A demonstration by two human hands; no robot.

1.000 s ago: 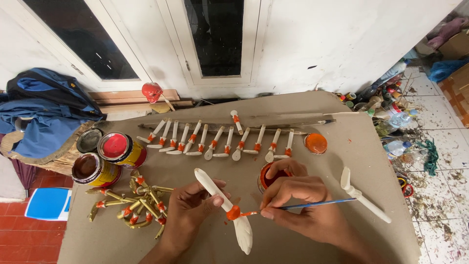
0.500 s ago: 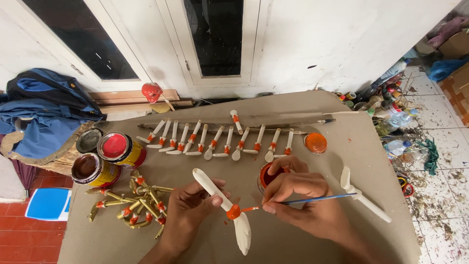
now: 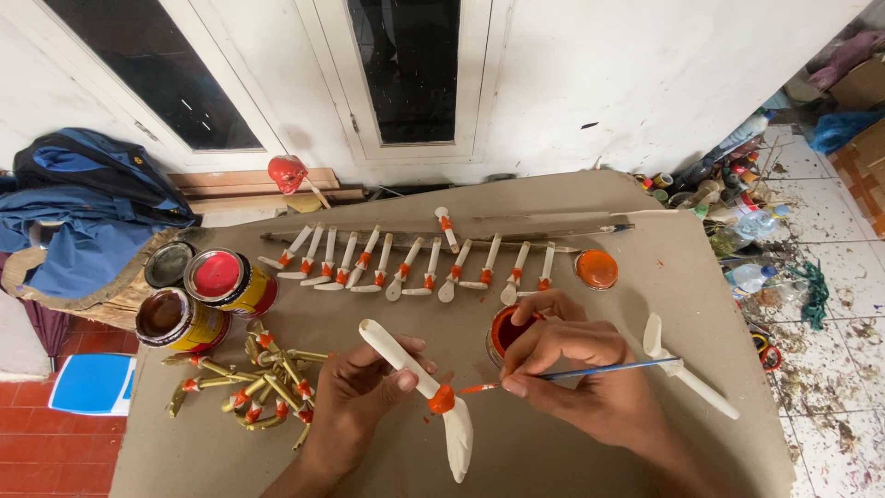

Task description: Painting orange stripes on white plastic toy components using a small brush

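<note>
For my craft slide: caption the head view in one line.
Left hand holds a white wooden spoon while right hand brushes orange paint with a thin brush.

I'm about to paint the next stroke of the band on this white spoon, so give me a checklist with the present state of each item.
1. Spoon held firm: ok, left hand has its grip on the handle.
2. Brush in hand: ok, right hand pinches it like a pen.
3. Brush tip loaded: ok, the tip shows orange.
4. Tip at the orange band: ok, it points at the band; whether it touches, cannot tell.
5. Paint pot within reach: ok, open, right behind the right hand.
6. Finished row clear of the work: ok, it lies farther back on the board.
</note>
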